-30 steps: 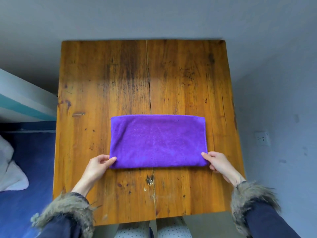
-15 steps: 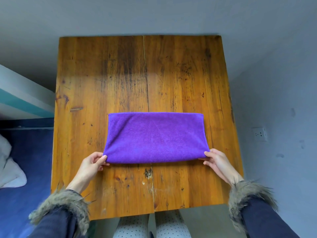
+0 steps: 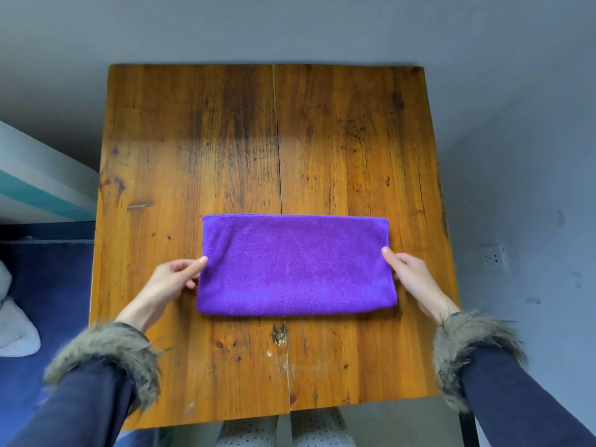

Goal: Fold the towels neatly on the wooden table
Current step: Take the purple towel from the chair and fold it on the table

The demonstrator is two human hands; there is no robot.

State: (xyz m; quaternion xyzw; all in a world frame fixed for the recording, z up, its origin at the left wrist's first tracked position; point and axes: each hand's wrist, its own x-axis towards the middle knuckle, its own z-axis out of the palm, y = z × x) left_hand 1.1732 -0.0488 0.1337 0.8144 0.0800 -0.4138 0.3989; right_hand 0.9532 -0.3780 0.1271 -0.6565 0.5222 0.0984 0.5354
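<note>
A purple towel (image 3: 295, 266) lies flat on the wooden table (image 3: 271, 140), folded into a wide rectangle with its folded edge toward me. My left hand (image 3: 172, 282) is at the middle of the towel's left short edge, thumb tip on top and the other fingers curled at the hem. My right hand (image 3: 408, 275) mirrors it at the right short edge, fingertips pinching the hem. Both wrists carry fur cuffs on dark blue sleeves.
Bare wood stretches behind the towel to the table's far edge, which meets a grey wall. A blue surface (image 3: 48, 285) with a white cloth (image 3: 16, 330) lies to the left. A wall socket (image 3: 493, 258) sits on the right. My knees show below the table's near edge.
Both hands moved from the towel's near corners up along the short edges to their middles. The towel lies flatter and squarer than before.
</note>
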